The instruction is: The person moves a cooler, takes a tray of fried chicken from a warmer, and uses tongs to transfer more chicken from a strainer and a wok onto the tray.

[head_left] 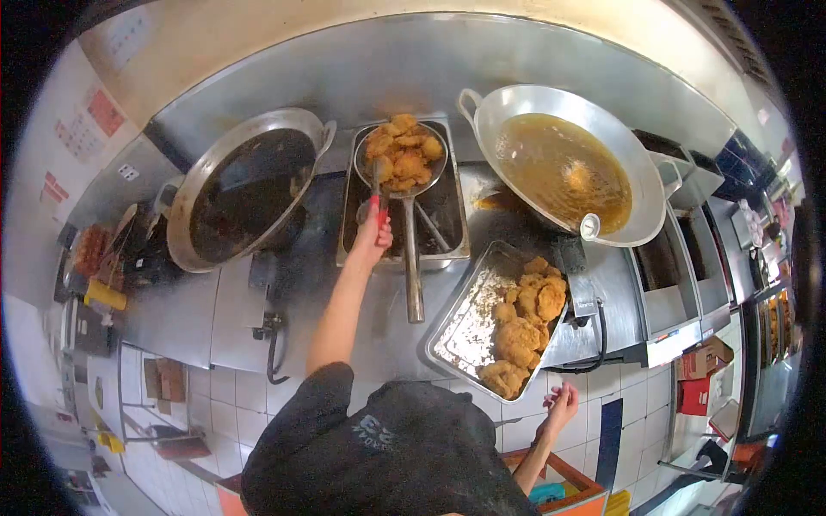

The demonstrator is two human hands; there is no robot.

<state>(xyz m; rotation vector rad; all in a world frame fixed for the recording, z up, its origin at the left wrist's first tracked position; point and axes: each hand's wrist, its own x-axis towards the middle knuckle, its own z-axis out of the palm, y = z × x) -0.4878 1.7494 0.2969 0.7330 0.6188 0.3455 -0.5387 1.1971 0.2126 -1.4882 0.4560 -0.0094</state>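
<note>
Your left grip (370, 237) clasps red-handled tongs (374, 203) at the fried chicken (409, 162) in the long-handled strainer (413, 251); your right grip (560, 409), released, hangs well right of the strainer, nearer you.

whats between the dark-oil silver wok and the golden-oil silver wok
In the head view: a rectangular steel pan, a round long-handled metal strainer of golden-brown fried pieces over it, and the left hand holding red-handled metal tongs.

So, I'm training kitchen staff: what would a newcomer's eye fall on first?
Probably the left wok, with dark oil, and the right wok, with golden oil. Between them, the left hand holds red-handled tongs at fried pieces in a long-handled strainer. Nearer the person, more fried pieces crowd the right side of a tray.
</note>
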